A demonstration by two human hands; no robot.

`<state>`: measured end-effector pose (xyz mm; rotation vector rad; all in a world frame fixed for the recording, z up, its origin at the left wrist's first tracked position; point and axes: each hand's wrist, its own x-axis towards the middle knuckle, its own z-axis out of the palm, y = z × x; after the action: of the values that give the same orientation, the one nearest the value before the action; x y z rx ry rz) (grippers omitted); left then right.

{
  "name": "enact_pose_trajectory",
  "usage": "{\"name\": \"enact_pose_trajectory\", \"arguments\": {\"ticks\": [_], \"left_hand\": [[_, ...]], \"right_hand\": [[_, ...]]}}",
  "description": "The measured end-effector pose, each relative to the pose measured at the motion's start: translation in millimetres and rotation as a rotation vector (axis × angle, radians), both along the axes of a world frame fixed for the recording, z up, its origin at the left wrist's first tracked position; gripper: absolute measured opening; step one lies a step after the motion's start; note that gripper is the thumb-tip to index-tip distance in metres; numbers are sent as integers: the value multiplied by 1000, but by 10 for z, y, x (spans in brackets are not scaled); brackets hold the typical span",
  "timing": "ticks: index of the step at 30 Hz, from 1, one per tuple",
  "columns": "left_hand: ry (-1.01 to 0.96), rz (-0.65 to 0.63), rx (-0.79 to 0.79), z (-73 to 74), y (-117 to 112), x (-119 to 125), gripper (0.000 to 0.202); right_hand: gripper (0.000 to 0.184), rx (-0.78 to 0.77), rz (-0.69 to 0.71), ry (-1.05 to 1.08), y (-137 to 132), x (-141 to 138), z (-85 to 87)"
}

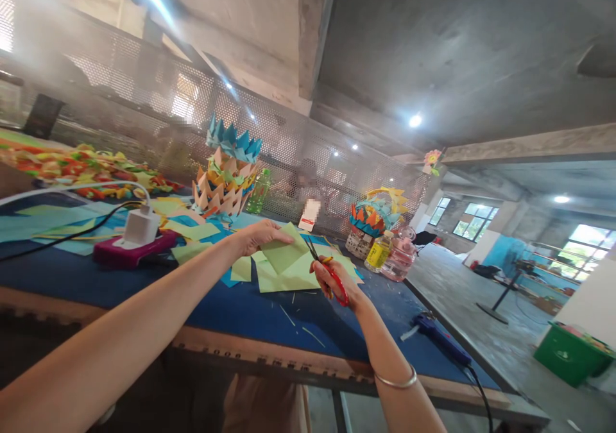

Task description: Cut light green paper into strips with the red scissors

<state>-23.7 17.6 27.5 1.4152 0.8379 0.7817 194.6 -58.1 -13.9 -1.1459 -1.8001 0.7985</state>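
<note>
My left hand (260,234) pinches a folded light-green paper (283,250) above the blue table top (250,314). Red-handled scissors (330,272) sit in my right hand (337,282), their dark blades pointing up at the paper's right edge. A metal bangle (397,380) circles my right wrist. More light-green sheets (283,279) lie flat under the held piece.
Folded paper baskets stand at the back: an orange and blue one (226,176), another (375,218) to the right. A white charger on a pink block (135,240), a yellow bottle (378,252), a pink jar (398,260) and a blue glue gun (440,340) share the table. A green bin (570,356) is on the floor.
</note>
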Motion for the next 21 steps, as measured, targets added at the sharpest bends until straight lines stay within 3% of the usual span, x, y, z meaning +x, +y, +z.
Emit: {"name": "enact_pose_trajectory", "arguments": {"ticks": [6,21], "left_hand": [[28,10,28,-6,-2,-7,13],[57,25,19,35,-48,-12,15]], "right_hand": [[41,11,62,-118,-41,-5,25],[39,53,49,-175,-32,-8,33]]}}
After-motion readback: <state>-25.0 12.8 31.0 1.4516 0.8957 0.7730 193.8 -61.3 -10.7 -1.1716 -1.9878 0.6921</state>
